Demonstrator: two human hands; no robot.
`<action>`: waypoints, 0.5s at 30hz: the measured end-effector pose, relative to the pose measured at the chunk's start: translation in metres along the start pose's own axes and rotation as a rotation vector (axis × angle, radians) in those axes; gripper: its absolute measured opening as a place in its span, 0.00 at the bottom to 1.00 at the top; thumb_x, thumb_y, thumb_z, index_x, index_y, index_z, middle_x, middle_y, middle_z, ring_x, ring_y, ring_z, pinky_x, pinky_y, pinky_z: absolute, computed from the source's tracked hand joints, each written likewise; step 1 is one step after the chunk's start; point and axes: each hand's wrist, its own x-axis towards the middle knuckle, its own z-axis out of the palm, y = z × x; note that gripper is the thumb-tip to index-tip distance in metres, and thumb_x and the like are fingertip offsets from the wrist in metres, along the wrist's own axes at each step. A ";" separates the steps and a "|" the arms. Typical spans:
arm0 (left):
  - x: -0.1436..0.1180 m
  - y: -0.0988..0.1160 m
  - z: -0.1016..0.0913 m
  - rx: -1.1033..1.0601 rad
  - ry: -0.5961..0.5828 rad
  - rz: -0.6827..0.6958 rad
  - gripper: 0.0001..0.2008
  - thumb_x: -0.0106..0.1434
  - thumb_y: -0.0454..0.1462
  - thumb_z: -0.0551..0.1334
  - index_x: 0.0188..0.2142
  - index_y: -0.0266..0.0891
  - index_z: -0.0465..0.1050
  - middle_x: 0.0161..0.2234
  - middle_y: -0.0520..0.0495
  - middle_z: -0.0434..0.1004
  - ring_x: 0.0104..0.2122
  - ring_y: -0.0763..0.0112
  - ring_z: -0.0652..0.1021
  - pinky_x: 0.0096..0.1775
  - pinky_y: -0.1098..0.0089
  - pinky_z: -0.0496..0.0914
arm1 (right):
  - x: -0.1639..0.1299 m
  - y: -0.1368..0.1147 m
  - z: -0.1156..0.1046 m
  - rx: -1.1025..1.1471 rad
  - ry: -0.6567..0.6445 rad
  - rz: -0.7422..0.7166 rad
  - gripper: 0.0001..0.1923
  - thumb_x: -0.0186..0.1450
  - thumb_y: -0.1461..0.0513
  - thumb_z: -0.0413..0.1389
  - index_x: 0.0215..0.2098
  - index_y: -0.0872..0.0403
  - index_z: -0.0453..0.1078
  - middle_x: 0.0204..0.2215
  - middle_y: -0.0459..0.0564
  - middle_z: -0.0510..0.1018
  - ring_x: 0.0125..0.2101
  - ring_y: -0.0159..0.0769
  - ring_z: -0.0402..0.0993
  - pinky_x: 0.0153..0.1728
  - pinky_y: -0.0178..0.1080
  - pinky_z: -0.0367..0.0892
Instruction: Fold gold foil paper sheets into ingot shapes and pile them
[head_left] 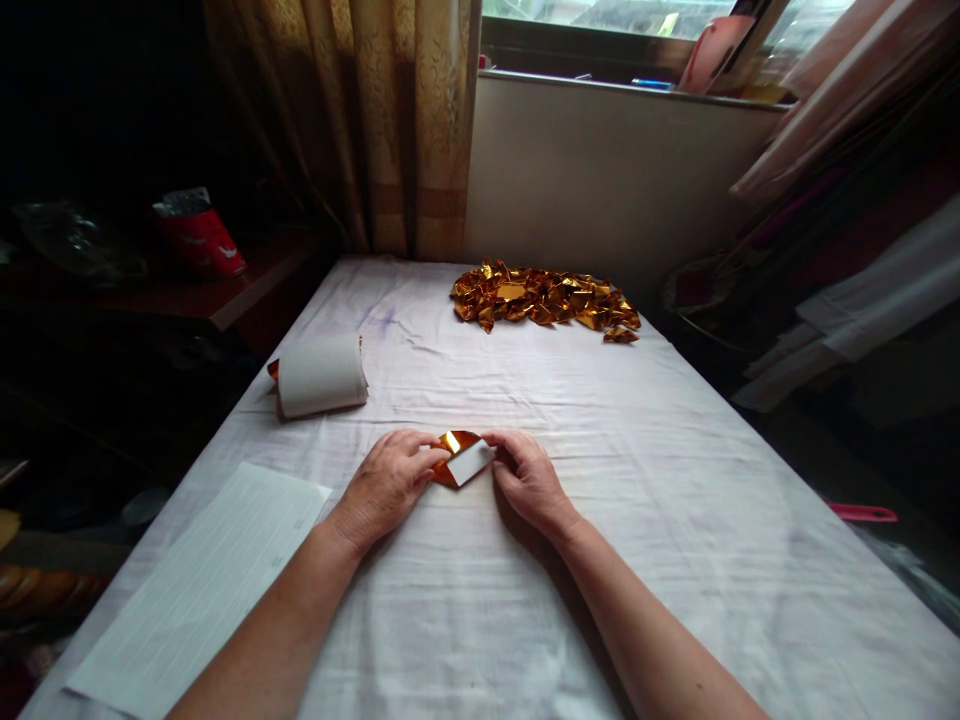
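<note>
We've got both hands down on the white-clothed bench [675, 560]: left hand [386, 487] and right hand [529, 478] pinch a gold foil paper [459, 459] between closed fingers, mid-bench. A heap of folded gold pieces [544, 298] sits far back, a paper stack [321, 375] at left.

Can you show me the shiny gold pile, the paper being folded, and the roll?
gold pile [545, 298], head view, middle of the heap.
folded paper [463, 460], head view, its white flap.
roll [321, 375], head view, its white side.
</note>
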 end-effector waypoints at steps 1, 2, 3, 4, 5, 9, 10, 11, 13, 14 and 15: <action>0.000 0.000 0.001 0.009 0.002 -0.016 0.18 0.59 0.27 0.61 0.47 0.47 0.74 0.47 0.48 0.76 0.48 0.63 0.74 0.53 0.58 0.68 | 0.000 -0.001 0.000 -0.008 -0.009 -0.010 0.22 0.57 0.72 0.51 0.46 0.49 0.72 0.40 0.49 0.78 0.40 0.39 0.73 0.43 0.44 0.68; 0.000 0.000 0.001 0.018 0.001 -0.030 0.19 0.59 0.27 0.61 0.48 0.47 0.73 0.47 0.48 0.76 0.48 0.63 0.74 0.52 0.59 0.68 | 0.001 -0.002 -0.001 -0.024 -0.017 -0.024 0.20 0.58 0.71 0.53 0.46 0.48 0.72 0.39 0.49 0.78 0.40 0.39 0.73 0.43 0.43 0.68; 0.000 0.000 0.001 0.023 -0.004 -0.039 0.19 0.59 0.26 0.61 0.48 0.47 0.73 0.46 0.47 0.76 0.47 0.63 0.73 0.51 0.59 0.68 | 0.001 -0.002 -0.001 -0.044 -0.021 -0.045 0.18 0.59 0.70 0.54 0.45 0.48 0.72 0.39 0.48 0.78 0.40 0.39 0.73 0.43 0.43 0.67; 0.000 0.000 0.001 0.025 -0.014 -0.045 0.18 0.60 0.27 0.60 0.48 0.46 0.72 0.45 0.48 0.76 0.47 0.63 0.73 0.51 0.60 0.68 | 0.002 -0.002 -0.001 -0.069 -0.021 -0.073 0.16 0.61 0.69 0.55 0.45 0.48 0.73 0.38 0.48 0.78 0.39 0.39 0.73 0.43 0.43 0.67; 0.000 0.001 0.001 0.024 -0.027 -0.046 0.17 0.60 0.27 0.60 0.46 0.45 0.73 0.44 0.48 0.76 0.46 0.64 0.74 0.51 0.60 0.68 | 0.002 -0.002 -0.001 -0.098 -0.019 -0.108 0.14 0.62 0.68 0.55 0.44 0.48 0.73 0.37 0.48 0.78 0.39 0.39 0.73 0.42 0.42 0.67; 0.000 0.000 0.000 0.022 -0.073 -0.037 0.08 0.65 0.31 0.59 0.38 0.45 0.74 0.41 0.50 0.78 0.43 0.65 0.75 0.48 0.62 0.67 | 0.004 -0.001 -0.005 -0.251 -0.002 -0.245 0.05 0.66 0.62 0.57 0.37 0.47 0.76 0.39 0.49 0.78 0.40 0.39 0.72 0.43 0.42 0.65; 0.000 -0.001 0.000 0.027 -0.072 -0.034 0.07 0.65 0.32 0.59 0.37 0.45 0.75 0.40 0.50 0.78 0.43 0.65 0.75 0.48 0.62 0.67 | 0.003 -0.002 -0.006 -0.285 -0.002 -0.272 0.05 0.66 0.61 0.57 0.35 0.47 0.77 0.42 0.50 0.78 0.42 0.40 0.71 0.45 0.43 0.65; 0.000 -0.002 0.000 0.032 -0.064 -0.032 0.06 0.66 0.34 0.59 0.36 0.45 0.75 0.40 0.50 0.79 0.43 0.65 0.75 0.47 0.62 0.67 | 0.003 -0.002 -0.007 -0.309 -0.007 -0.299 0.05 0.66 0.61 0.58 0.34 0.47 0.77 0.46 0.51 0.77 0.46 0.41 0.70 0.47 0.44 0.64; -0.001 -0.004 0.000 0.044 -0.048 -0.028 0.06 0.66 0.34 0.59 0.35 0.45 0.75 0.40 0.51 0.79 0.43 0.65 0.75 0.47 0.62 0.66 | 0.001 -0.005 -0.009 -0.320 -0.047 -0.349 0.06 0.66 0.61 0.57 0.34 0.47 0.77 0.52 0.51 0.74 0.53 0.44 0.67 0.50 0.47 0.63; -0.001 -0.004 0.000 0.051 -0.041 -0.027 0.07 0.66 0.34 0.59 0.34 0.45 0.75 0.40 0.51 0.80 0.43 0.65 0.75 0.47 0.62 0.66 | 0.001 -0.007 -0.009 -0.308 -0.080 -0.370 0.06 0.67 0.61 0.57 0.35 0.47 0.77 0.53 0.50 0.75 0.54 0.43 0.67 0.51 0.47 0.63; -0.001 -0.003 0.000 0.059 -0.035 -0.026 0.07 0.65 0.33 0.58 0.34 0.45 0.74 0.40 0.51 0.80 0.42 0.65 0.76 0.47 0.62 0.66 | 0.000 -0.010 -0.009 -0.288 -0.116 -0.389 0.07 0.67 0.62 0.56 0.36 0.47 0.77 0.52 0.49 0.76 0.53 0.42 0.68 0.51 0.46 0.63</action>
